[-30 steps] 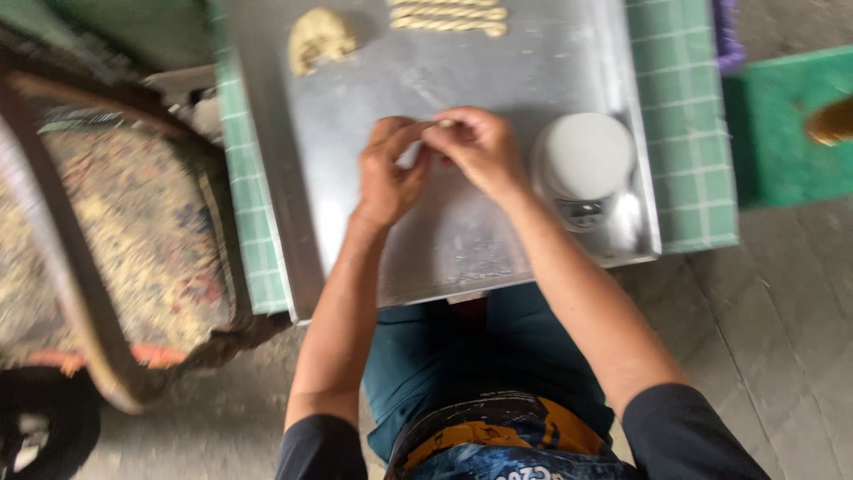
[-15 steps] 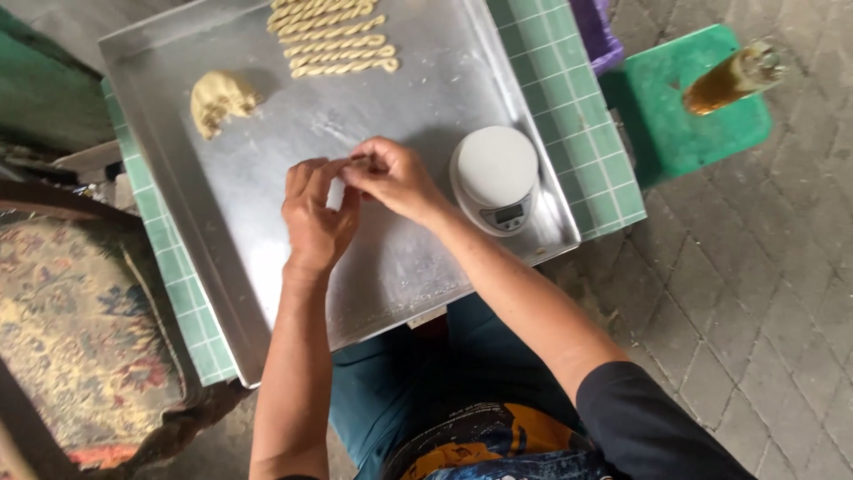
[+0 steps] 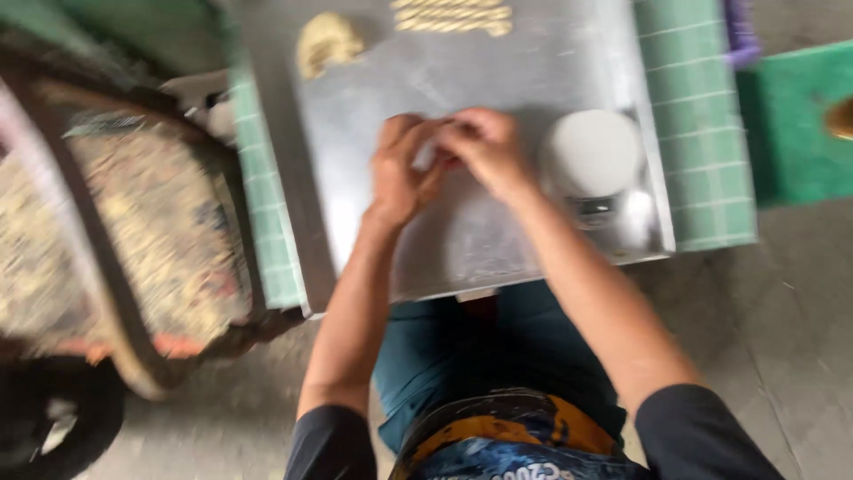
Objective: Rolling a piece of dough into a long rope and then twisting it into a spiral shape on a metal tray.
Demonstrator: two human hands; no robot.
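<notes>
Both bare forearms reach over the smooth, dull-grey metal tray (image 3: 533,71) that lies flat on the table (image 3: 702,133) of small green tiles. The left hand (image 3: 402,169) and right hand (image 3: 480,147) meet at mid-tray, fingers curled and pinched together on a small pale piece of dough (image 3: 426,158), mostly hidden and blurred between them. Just right of the right hand stands a round white scale (image 3: 593,160). Farther off lie a lumpy yellowish dough ball (image 3: 327,40) and a row of ridged dough sticks (image 3: 453,13).

Grey concrete floor (image 3: 782,311), green tiled table (image 3: 697,116) w/ worn patterned chair (image 3: 133,222) beside
</notes>
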